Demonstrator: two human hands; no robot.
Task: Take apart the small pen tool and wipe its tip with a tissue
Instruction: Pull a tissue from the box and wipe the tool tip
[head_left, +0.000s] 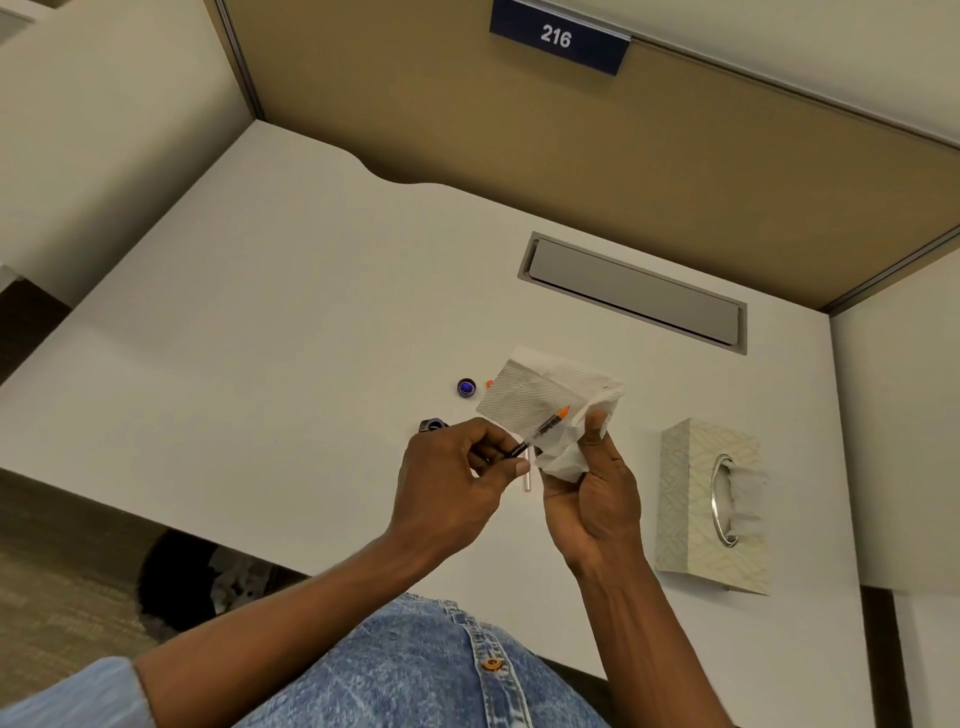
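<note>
My left hand (452, 478) pinches the dark rear end of a thin pen insert (543, 428); its orange tip points up and to the right, lying against a white tissue (540, 395). My right hand (592, 488) grips the crumpled lower part of that tissue, thumb up beside the tip. On the white desk (260, 338) lie loose parts: a round blue cap (466, 387), a small orange piece (489, 384) half behind the tissue, a dark ring-like part (432, 426) partly hidden by my left hand, and a pale thin tube (528, 475) between my hands.
A patterned tissue box (691, 525) with a metal-rimmed slot lies on the desk to the right of my hands. A grey cable hatch (634, 293) is set into the desk further back. Tan partition walls close the desk at the back and right.
</note>
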